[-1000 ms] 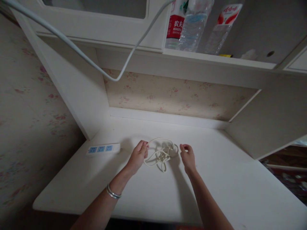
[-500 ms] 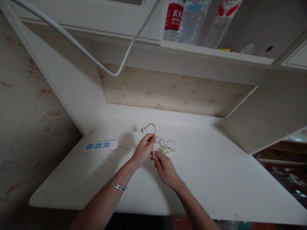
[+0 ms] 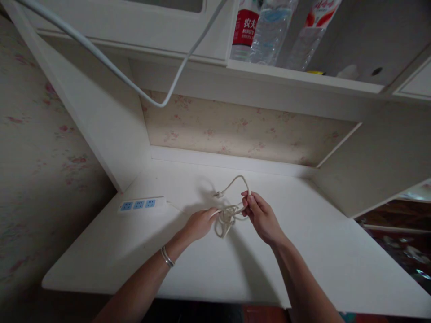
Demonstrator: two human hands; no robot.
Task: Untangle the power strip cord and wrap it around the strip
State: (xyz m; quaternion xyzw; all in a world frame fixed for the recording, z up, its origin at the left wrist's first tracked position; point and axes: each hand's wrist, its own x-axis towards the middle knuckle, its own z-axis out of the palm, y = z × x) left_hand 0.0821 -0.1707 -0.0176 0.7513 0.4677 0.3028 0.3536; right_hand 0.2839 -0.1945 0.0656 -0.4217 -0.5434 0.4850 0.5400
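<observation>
A cream power cord hangs in tangled loops between my two hands, over the white desktop. My left hand, with silver bangles on the wrist, is closed on a strand at the left of the tangle. On the right, my right hand pinches the cord near its free end. From there the cord arches up and over to the left, ending in a plug that points left. Further left on the desk lies a white power strip with blue sockets; a thin cord runs from its right end toward my left hand.
The white desk sits under a shelf holding several plastic bottles. A thick pale cable dips across the upper left, close to the camera. White side panels bound the desk left and right.
My right hand has moved right and up, taking the plug end with it. My left hand has dropped lower and slightly left. The tangled loops now stretch between both hands.
</observation>
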